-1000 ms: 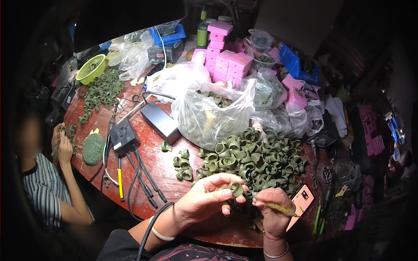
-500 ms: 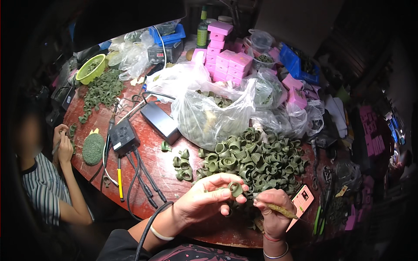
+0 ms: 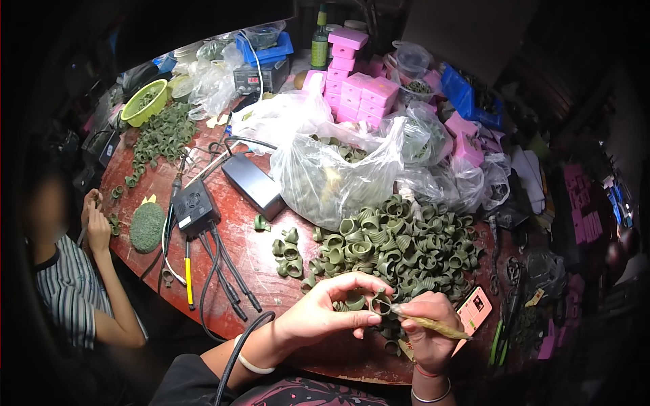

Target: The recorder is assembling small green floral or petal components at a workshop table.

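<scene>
My left hand (image 3: 318, 318) pinches a dark green ring (image 3: 382, 297) between thumb and fingertips, with its opening turned partly toward me. My right hand (image 3: 433, 350) grips a slim hand tool with a yellowish wrapped handle (image 3: 437, 327). The tool's front end meets the ring's right edge, though its exact tip is too small to make out. Just beyond both hands lies a large heap of similar green rings (image 3: 399, 250). A small cluster of them (image 3: 288, 252) sits to the left of that heap.
On the red table (image 3: 233, 298) stand a black box with cables (image 3: 195, 206), a dark oblong block (image 3: 252, 184) and a filled plastic bag (image 3: 332, 179). A pink card (image 3: 474, 308) lies right of my hand. Pink boxes (image 3: 359, 98) are stacked behind. Another person (image 3: 74, 291) sits at left.
The ring has turned in my left fingers so that its opening now shows. My right hand has brought the tool's front end against it. The whole view has shifted slightly.
</scene>
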Demonstrator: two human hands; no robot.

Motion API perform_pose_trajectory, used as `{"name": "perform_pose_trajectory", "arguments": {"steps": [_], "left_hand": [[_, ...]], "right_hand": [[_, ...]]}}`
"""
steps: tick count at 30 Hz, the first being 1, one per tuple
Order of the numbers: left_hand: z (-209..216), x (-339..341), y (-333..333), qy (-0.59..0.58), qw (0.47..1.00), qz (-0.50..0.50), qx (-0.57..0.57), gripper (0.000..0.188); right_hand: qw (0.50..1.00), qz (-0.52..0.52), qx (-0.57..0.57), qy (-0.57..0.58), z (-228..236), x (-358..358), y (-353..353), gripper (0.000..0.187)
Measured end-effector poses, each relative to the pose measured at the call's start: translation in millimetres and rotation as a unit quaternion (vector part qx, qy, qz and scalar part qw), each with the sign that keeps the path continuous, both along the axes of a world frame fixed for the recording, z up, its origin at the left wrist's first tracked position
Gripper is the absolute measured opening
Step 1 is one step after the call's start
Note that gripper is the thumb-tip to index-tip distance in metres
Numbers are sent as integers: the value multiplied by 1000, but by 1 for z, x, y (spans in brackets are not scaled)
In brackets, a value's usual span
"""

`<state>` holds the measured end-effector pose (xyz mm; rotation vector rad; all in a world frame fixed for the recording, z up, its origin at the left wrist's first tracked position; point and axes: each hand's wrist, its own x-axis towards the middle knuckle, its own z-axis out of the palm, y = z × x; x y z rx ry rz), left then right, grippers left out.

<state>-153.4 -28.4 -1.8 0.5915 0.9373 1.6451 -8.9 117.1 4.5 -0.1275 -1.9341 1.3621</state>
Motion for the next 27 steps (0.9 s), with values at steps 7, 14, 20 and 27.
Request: {"name": "perform_pose_trajectory", "arguments": {"steps": [7, 14, 20, 27], "left_hand": [[6, 0, 1, -92, 996, 16, 15, 32], [-12, 1, -2, -121, 992, 9, 30, 11], [-2, 3, 1, -66, 995, 72, 6, 11], [-9, 3, 6, 171, 976, 108, 80, 41]], "right_hand": [[978, -60, -199, 11, -1, 2, -4, 14], [952, -175, 215, -128, -2, -32, 20, 24], [946, -223, 219, -81, -5, -29, 10, 25], [991, -20, -122, -44, -13, -8, -18, 23]]}}
